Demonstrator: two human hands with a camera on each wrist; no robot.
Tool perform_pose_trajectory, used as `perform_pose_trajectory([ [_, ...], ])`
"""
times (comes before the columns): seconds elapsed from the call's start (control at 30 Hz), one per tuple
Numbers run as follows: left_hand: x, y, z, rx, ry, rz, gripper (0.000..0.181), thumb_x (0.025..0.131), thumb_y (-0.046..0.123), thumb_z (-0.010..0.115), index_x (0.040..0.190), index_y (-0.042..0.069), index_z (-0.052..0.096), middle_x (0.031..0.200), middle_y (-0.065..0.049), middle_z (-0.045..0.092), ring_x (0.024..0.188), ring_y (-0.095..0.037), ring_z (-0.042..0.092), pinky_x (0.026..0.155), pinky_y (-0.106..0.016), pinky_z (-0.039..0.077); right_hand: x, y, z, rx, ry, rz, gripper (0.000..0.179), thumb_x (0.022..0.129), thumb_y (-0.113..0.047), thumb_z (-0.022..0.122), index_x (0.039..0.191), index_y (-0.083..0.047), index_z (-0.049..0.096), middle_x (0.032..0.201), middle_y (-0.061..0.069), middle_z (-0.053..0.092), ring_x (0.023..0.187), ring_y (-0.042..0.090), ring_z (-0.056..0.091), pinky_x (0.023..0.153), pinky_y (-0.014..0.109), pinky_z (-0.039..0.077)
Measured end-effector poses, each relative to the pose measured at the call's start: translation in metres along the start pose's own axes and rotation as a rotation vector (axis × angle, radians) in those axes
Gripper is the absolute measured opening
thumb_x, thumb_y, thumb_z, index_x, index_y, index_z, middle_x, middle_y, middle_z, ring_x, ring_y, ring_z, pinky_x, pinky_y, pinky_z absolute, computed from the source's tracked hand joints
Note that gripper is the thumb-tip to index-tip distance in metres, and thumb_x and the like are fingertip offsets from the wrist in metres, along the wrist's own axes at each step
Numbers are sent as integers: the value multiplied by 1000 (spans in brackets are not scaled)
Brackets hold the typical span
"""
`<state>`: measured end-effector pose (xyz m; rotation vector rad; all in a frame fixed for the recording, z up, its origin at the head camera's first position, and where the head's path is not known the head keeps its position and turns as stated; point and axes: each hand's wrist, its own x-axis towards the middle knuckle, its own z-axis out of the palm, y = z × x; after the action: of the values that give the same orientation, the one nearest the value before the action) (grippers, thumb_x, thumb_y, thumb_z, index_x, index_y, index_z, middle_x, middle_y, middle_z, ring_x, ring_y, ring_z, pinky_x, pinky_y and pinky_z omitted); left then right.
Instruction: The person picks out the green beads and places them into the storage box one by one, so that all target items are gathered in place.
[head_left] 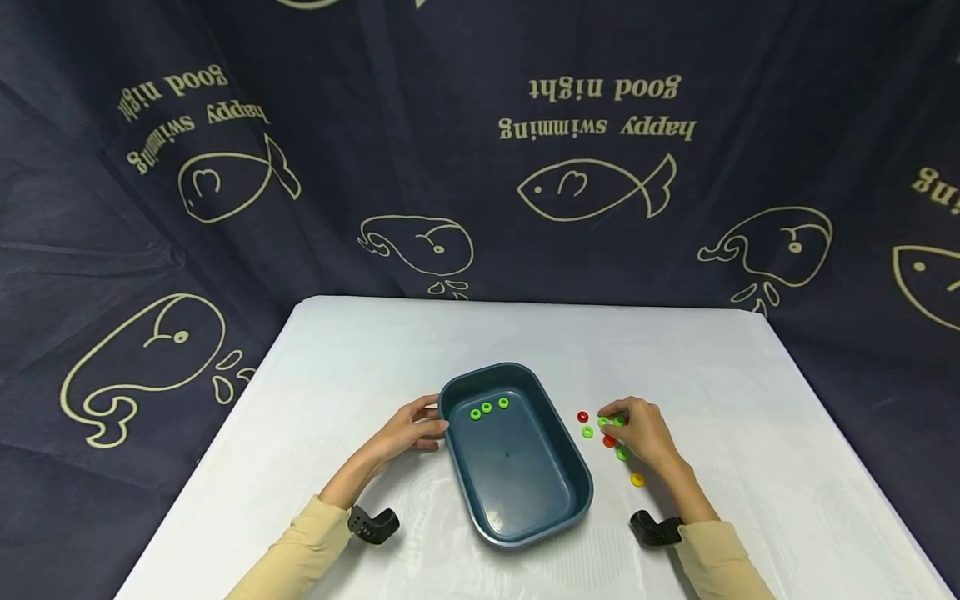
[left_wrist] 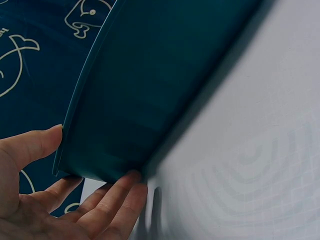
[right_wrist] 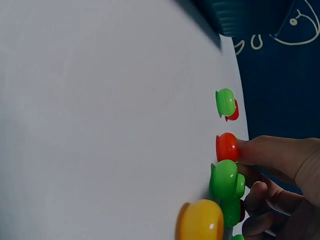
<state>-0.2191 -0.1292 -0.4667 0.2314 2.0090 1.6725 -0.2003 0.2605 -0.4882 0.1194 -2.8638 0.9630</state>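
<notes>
A dark blue plastic tray [head_left: 517, 483] stands mid-table with three small green rings [head_left: 487, 407] at its far end. My left hand [head_left: 411, 429] holds the tray's left far corner, thumb [left_wrist: 47, 141] at the rim and the other fingers [left_wrist: 112, 202] against the outer wall lower down. To the right of the tray, my right hand [head_left: 645, 432] pinches a green ring [head_left: 603, 422] between thumb and index finger. Close by lie a red ring [right_wrist: 227, 147], a green ring [right_wrist: 224, 180] and a yellow ring [right_wrist: 202, 222]; in the right wrist view they hide the pinching fingertips.
Another red ring [head_left: 582, 417] and a green ring [head_left: 587, 432] lie between the tray and my right hand. The table [head_left: 360, 350] has a white cover. Behind it hangs a dark blue cloth [head_left: 480, 167] printed with fish and whales.
</notes>
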Motion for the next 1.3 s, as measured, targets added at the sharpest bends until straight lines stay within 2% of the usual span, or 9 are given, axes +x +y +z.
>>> perform_pose_trajectory([
  [0.23,0,0,0,0,-2,-2,65,91,18,58,145,0,27,137,-29,42,111,-29,60,90,-44,53,1,-1,-3,-1,-14,21,17,74,-8,77,90,-3,74,85,11,71,71,15,58,60,27,46],
  [0.4,-1,1,-1,-2,-4,-1,65,91,18,58,145,0,27,137,-29,42,110,-28,60,90,-44,54,3,-6,-11,14,11,19,16,75,-9,76,91,-3,73,90,14,71,73,19,63,61,29,49],
  [0.77,1,0,-1,1,-5,-10,65,92,19,59,146,1,27,137,-29,41,109,-24,61,91,-45,53,19,-30,-30,31,59,-3,19,77,-8,75,94,-3,73,93,16,71,55,12,48,44,20,39],
  [1.0,0,0,-2,1,-11,-9,65,92,19,59,146,2,27,139,-29,41,108,-23,62,91,-44,53,29,-47,-34,44,96,-57,17,76,-7,76,92,-3,73,91,15,72,57,12,48,49,20,39],
  [1.3,1,0,-2,-4,-13,-1,65,92,19,58,146,0,26,138,-30,41,103,-18,62,91,-44,53,41,-69,-34,87,113,-111,17,76,-7,76,92,-3,73,90,15,73,56,12,48,48,19,39],
])
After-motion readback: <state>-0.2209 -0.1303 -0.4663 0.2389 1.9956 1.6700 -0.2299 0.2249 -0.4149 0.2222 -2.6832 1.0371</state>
